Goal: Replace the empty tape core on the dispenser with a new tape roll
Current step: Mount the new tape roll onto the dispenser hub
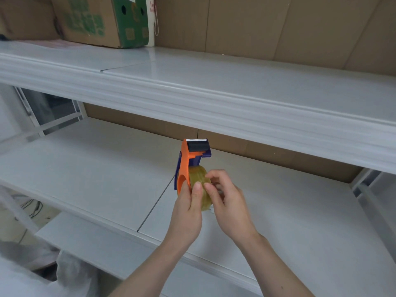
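Observation:
An orange and dark blue tape dispenser [186, 161] is held upright over the lower white shelf, its toothed cutter at the top. A roll of clear yellowish tape [199, 175] sits on the dispenser's hub. My left hand [188, 209] grips the dispenser's lower part, thumb lying across the roll's face. My right hand [227, 200] is at the roll's right side, fingertips pinching at its edge; what they hold is too small to tell. No empty core is in view.
A white lower shelf [96, 179] lies under the hands, with a seam between its panels. An upper white shelf [214, 93] juts out above. A cardboard box with green print [96, 20] stands at the upper left. Brown board lines the back.

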